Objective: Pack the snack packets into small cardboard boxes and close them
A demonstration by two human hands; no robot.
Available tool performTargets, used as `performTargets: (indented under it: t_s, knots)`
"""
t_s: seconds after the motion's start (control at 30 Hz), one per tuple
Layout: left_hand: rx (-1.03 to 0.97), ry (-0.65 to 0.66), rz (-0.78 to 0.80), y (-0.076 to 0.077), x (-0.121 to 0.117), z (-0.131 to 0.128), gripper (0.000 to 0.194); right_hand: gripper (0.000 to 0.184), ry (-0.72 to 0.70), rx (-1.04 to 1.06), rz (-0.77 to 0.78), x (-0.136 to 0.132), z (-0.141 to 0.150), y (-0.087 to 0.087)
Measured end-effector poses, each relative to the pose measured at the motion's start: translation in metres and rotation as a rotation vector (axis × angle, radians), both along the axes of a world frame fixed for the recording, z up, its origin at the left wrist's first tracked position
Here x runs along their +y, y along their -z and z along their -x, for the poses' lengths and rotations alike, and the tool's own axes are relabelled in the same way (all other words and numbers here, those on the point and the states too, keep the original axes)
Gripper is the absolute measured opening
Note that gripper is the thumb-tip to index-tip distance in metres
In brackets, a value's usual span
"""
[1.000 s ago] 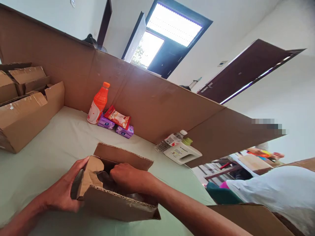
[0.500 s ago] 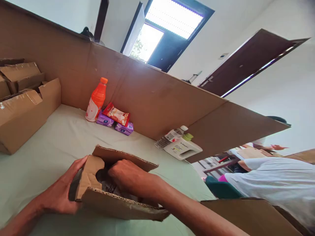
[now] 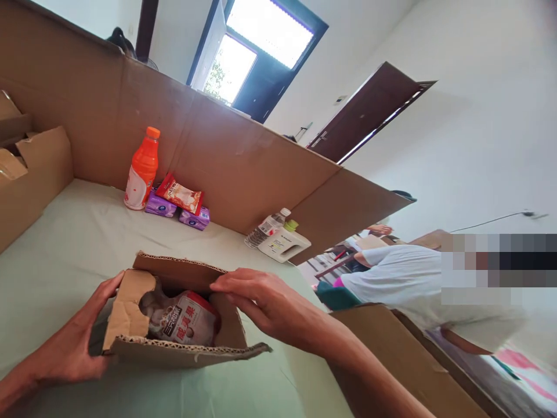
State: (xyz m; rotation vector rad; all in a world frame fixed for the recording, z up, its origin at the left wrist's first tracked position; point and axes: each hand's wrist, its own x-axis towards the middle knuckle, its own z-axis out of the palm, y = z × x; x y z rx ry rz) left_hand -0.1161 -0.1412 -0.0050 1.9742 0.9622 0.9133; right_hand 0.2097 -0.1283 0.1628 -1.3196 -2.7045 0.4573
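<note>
A small cardboard box [image 3: 187, 355] with raised flaps lies on the pale green cloth in front of me. Inside rests a clear snack packet with a red and white label [image 3: 191, 319]. My left hand [image 3: 82, 331] grips the box's left end, thumb and fingers spread across it. Over the right side of the box is my right hand [image 3: 265, 302], holding nothing I can see. Its fingers are stretched out, the tips close to the far flap [image 3: 174, 271]; whether they touch it I cannot tell.
Along a cardboard wall [image 3: 235, 157] stand an orange bottle [image 3: 143, 168], purple tissue packs [image 3: 194, 219] under a red snack bag [image 3: 180, 193], a clear bottle [image 3: 265, 229] and a white jug [image 3: 282, 244]. Larger boxes [image 3: 39, 168] sit at left, another [image 3: 383, 354] at right. A person [image 3: 391, 273] is beyond.
My right hand has come up out of the box toward its right side, and the snack packet inside now shows. My left hand still holds the box. The whole view has shifted.
</note>
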Motion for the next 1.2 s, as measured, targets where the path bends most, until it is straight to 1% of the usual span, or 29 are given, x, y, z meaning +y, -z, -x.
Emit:
performTargets:
  t_s: [0.07, 0.17, 0.23, 0.3, 0.33, 0.37, 0.43, 0.47, 0.53, 0.63, 0.7, 0.77, 0.8, 0.87, 0.97, 1.03, 1.1, 1.13, 1.17, 1.2]
  knots:
    - [0.003, -0.01, 0.003, 0.002, 0.001, 0.002, 0.099, 0.034, -0.011, -0.004, 0.017, -0.009, -0.009, 0.005]
    - [0.037, -0.03, 0.002, 0.004, 0.001, 0.004, 0.101, 0.032, -0.033, 0.014, 0.183, -0.017, -0.019, 0.014]
    - [0.047, -0.025, 0.018, 0.003, 0.0, 0.004, 0.1, 0.036, 0.038, 0.043, 0.224, -0.02, -0.026, 0.018]
    - [0.041, -0.009, 0.053, 0.001, -0.001, 0.005, 0.098, 0.043, 0.118, 0.055, 0.201, -0.02, -0.033, 0.021]
    - [0.036, -0.006, 0.064, 0.0, -0.002, 0.005, 0.098, 0.045, 0.123, 0.04, 0.201, -0.019, -0.035, 0.022]
    - [0.031, -0.011, 0.07, -0.001, -0.003, 0.005, 0.098, 0.044, 0.096, 0.016, 0.218, -0.018, -0.035, 0.023]
    - [0.022, -0.026, 0.067, -0.004, -0.003, 0.004, 0.097, 0.039, -0.001, -0.036, 0.259, -0.015, -0.031, 0.024]
    - [0.017, -0.032, 0.063, -0.006, -0.004, 0.004, 0.098, 0.037, -0.043, -0.061, 0.251, -0.014, -0.027, 0.025]
    - [0.007, -0.025, 0.06, -0.009, -0.003, 0.004, 0.103, 0.031, -0.104, -0.131, 0.188, -0.011, -0.017, 0.027]
    - [-0.005, -0.007, 0.075, -0.012, -0.003, 0.005, 0.113, 0.018, -0.188, -0.314, 0.096, -0.006, -0.001, 0.031]
    - [0.008, -0.014, 0.08, -0.013, -0.003, 0.005, 0.112, 0.019, -0.223, -0.424, 0.052, -0.003, 0.006, 0.033]
    - [0.032, -0.029, 0.074, -0.013, -0.003, 0.005, 0.108, 0.023, -0.225, -0.471, 0.005, -0.001, 0.01, 0.032]
    - [0.039, -0.035, 0.068, -0.013, -0.003, 0.005, 0.108, 0.026, -0.216, -0.458, -0.018, -0.002, 0.01, 0.032]
    - [0.044, -0.044, 0.061, -0.012, -0.002, 0.004, 0.108, 0.031, -0.179, -0.355, -0.066, -0.006, 0.006, 0.029]
    - [0.044, -0.051, 0.053, -0.009, -0.002, 0.005, 0.105, 0.038, -0.054, -0.055, -0.189, -0.021, -0.01, 0.025]
    - [0.055, -0.056, 0.05, -0.009, -0.005, 0.006, 0.104, 0.036, 0.064, 0.149, -0.287, -0.031, -0.025, 0.025]
    - [0.065, -0.087, 0.026, -0.014, -0.012, 0.006, 0.103, 0.028, 0.168, 0.292, -0.381, -0.038, -0.038, 0.026]
    - [0.067, -0.122, 0.01, -0.018, -0.017, 0.005, 0.101, 0.024, 0.208, 0.338, -0.427, -0.039, -0.043, 0.027]
    - [0.061, -0.168, -0.008, -0.023, -0.022, 0.003, 0.099, 0.021, 0.237, 0.367, -0.467, -0.039, -0.045, 0.028]
    - [0.043, -0.211, -0.028, -0.029, -0.027, 0.0, 0.097, 0.024, 0.254, 0.386, -0.499, -0.038, -0.047, 0.03]
